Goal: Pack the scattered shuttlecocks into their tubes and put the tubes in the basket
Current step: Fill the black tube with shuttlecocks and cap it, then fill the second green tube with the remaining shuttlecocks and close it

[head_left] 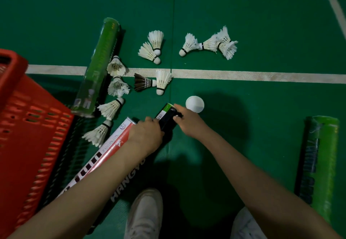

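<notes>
Two bare hands are meeting on a black tube (pixel 167 121) in the lower middle of the view. The left hand (pixel 148 133) is wrapping its curled fingers round the tube's body, while the right hand (pixel 189 124) is gripping the same tube from the other side, closer to its green-banded far end (what lies under those fingertips cannot be made out). The tube is slanting away from the person, and its near part is passing beneath the left forearm. A round white cap (pixel 194 104) is lying on the green court floor (pixel 262 23) just beyond the right hand, apart from the tube. Loose shuttlecocks are lying scattered beyond the hands, on both sides of a white court line (pixel 243 75): a white pair (pixel 156 39), a white cluster (pixel 189 44) further right, a dark-feathered shuttlecock (pixel 143 83) just beside a white one, and a white column (pixel 111 108) running along a green tube (pixel 101 64). A red-and-white tube (pixel 106 152) is lying just left of the black one. A second green tube (pixel 322 163) is lying well apart at the right. A red basket (pixel 28 126) is standing at the left edge, and two pale shoes (pixel 146 214) are showing at the bottom.
</notes>
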